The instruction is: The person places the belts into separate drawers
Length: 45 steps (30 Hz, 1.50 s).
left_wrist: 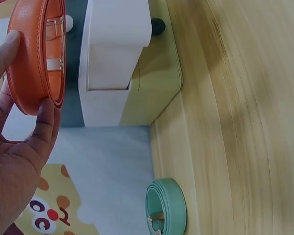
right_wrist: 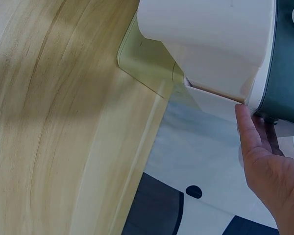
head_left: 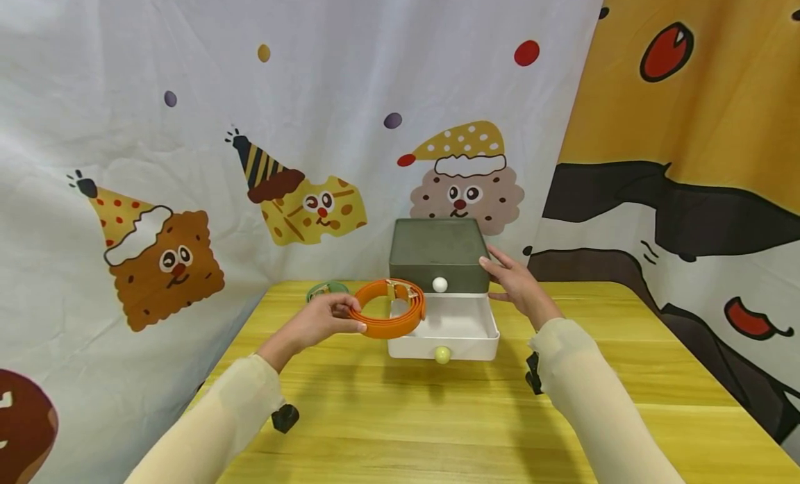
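Observation:
My left hand pinches a coiled orange belt between thumb and fingers, its gold-coloured buckle at the far side of the coil. The belt hangs in the air and overlaps the left part of a pulled-out white drawer in the head view. This drawer, with a yellow-green knob, belongs to a small drawer cabinet with a dark green top. My right hand rests against the cabinet's right side, fingers extended along the green part. A coiled green belt lies on the table left of the cabinet.
Below the white drawer is a pale yellow bottom section with a dark knob. The wooden table extends toward me. Close behind the cabinet hangs a printed curtain.

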Each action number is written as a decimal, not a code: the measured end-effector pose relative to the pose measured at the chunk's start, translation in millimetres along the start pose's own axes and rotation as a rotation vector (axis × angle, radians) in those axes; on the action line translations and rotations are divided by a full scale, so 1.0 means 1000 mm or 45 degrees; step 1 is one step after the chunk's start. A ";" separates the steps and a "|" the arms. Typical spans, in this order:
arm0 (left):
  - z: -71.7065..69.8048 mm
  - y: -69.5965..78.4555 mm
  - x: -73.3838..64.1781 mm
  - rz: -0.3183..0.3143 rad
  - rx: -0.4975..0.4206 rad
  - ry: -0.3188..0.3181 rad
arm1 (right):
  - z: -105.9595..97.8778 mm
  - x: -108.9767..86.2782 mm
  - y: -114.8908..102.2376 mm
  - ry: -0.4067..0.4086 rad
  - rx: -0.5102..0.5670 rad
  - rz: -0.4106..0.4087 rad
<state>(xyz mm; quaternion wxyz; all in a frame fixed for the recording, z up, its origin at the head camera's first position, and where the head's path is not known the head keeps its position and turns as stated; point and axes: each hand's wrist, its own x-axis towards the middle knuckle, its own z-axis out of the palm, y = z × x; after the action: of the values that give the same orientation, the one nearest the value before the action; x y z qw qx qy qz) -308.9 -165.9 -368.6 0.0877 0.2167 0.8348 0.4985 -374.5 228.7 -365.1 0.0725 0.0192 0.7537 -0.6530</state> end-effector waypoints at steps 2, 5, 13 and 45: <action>0.003 0.002 0.002 0.005 0.001 -0.010 | 0.000 0.000 0.000 0.001 0.001 0.001; 0.007 0.005 0.005 0.009 -0.002 -0.023 | -0.001 0.000 0.000 -0.001 0.002 0.002; 0.020 0.008 0.015 0.022 -0.018 -0.054 | -0.002 0.000 -0.001 -0.009 -0.007 -0.003; 0.056 0.018 0.040 0.018 -0.007 -0.161 | -0.001 0.001 0.001 0.006 -0.011 0.009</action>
<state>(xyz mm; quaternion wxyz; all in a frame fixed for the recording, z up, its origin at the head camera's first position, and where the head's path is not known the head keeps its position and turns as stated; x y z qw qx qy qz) -318.9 -96.5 -376.9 0.1373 0.2533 0.8247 0.4867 -375.7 229.9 -366.4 0.0731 0.0231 0.7567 -0.6492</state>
